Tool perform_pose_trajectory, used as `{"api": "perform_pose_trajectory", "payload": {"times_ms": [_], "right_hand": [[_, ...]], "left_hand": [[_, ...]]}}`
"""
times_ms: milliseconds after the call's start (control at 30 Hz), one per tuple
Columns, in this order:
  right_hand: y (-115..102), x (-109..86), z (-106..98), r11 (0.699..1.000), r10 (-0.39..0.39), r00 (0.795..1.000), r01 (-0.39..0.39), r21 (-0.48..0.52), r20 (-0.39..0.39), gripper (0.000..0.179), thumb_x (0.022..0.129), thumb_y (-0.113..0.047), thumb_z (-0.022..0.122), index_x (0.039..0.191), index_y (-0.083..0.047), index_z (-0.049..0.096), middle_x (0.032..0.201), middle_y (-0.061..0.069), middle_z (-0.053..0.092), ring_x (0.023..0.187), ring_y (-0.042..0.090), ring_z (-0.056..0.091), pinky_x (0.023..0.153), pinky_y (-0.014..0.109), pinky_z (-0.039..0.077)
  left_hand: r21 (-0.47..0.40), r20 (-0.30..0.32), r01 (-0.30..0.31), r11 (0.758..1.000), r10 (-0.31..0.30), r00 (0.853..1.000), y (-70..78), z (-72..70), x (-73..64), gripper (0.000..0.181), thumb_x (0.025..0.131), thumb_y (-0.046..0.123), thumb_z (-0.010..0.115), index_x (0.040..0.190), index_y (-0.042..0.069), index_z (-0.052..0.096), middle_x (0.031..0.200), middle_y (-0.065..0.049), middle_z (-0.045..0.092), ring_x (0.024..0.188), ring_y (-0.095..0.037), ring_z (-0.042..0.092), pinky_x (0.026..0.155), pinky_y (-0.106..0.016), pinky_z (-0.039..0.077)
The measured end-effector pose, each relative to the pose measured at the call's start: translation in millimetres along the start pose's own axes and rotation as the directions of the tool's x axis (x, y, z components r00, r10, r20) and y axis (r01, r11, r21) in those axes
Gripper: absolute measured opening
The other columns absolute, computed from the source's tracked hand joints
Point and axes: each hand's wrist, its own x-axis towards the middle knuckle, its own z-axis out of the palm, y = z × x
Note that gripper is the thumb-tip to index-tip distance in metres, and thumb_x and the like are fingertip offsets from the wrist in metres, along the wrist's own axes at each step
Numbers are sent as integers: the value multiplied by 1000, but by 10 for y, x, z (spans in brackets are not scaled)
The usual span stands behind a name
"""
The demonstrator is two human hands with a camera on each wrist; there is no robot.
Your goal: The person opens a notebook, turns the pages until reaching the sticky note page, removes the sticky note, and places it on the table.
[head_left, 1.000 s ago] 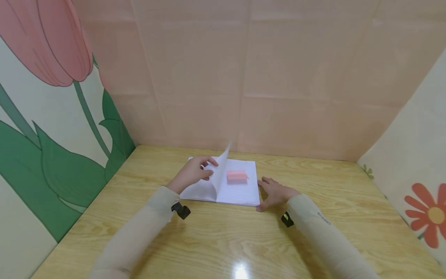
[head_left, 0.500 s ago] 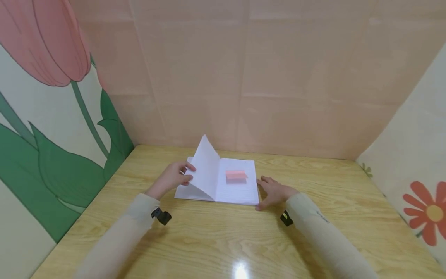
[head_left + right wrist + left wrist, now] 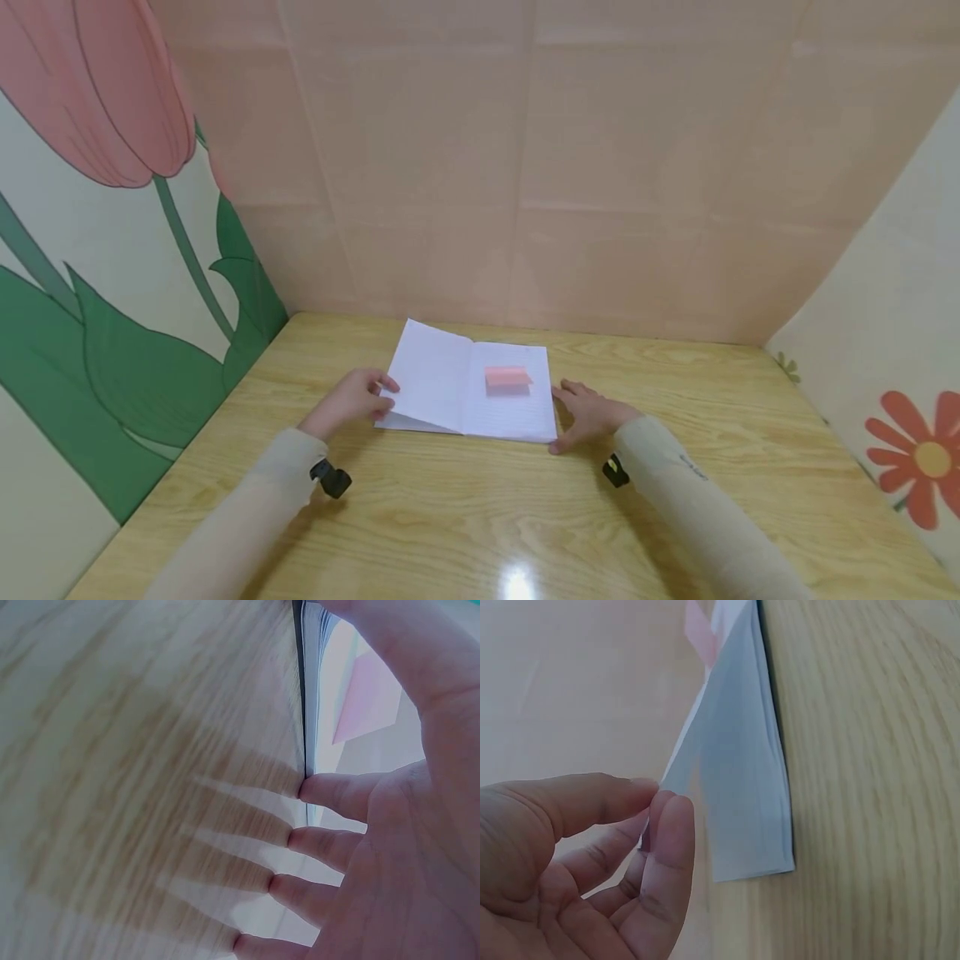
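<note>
An open notebook (image 3: 510, 421) with white, lined pages lies on the table. On its right page sits a pink sticky note (image 3: 507, 377), part of it standing up from the paper. My left hand (image 3: 351, 402) pinches the outer edge of a page (image 3: 431, 375) between thumb and fingertips; in the left wrist view this page (image 3: 720, 727) is raised, with a gap under it. At the notebook's right edge my right hand (image 3: 588, 412) rests with spread fingers. In the right wrist view its fingertips (image 3: 319, 791) meet the table beside the page stack.
The wood-grain table (image 3: 480, 517) extends around the notebook. Behind it hangs a creased, pinkish-beige backdrop (image 3: 525, 167). Side panels bear a painted tulip (image 3: 112, 92) at left and a red flower (image 3: 930, 458) at right. Each wrist carries a small black camera (image 3: 330, 479).
My left hand has moved left and down, carrying the page from nearly upright over to the notebook's left side. The right hand has stayed in place.
</note>
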Motion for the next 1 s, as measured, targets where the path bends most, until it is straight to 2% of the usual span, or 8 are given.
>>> {"api": "perform_pose_trajectory", "payload": {"times_ms": [133,233,567,1000], "right_hand": [[23,13,7,1000,0,1000,0,-5,-3,111,73,-53,78,153,-3,19,160,23,8,145,47,8,111,67,14],[37,26,12,1000,-7,1000,7,-9,-5,112,73,-54,78,153,-2,19,159,24,8,144,48,8,111,67,15],[61,47,15,1000,-8,1000,8,-5,-7,113,72,-55,78,153,-3,18,159,24,8,144,48,8,110,68,15],[61,47,26,1000,-20,1000,20,-12,-10,113,72,-55,78,153,-2,20,159,25,9,144,48,8,111,66,14]], "left_hand": [[-12,18,15,1000,-14,1000,-68,20,5,20,88,2,64,108,-2,63,75,-10,55,66,-20,61,69,-35,55],[-6,24,49,999,-49,999,-91,37,-2,20,88,3,64,108,-1,64,77,-9,55,67,-20,60,69,-34,54],[23,22,121,992,-122,992,-141,95,37,19,86,2,66,106,0,65,77,-9,58,66,-18,57,65,-28,52],[57,13,138,989,-139,990,-219,156,114,23,80,-3,68,102,-1,65,73,-5,55,64,-15,57,61,-26,51]]}}
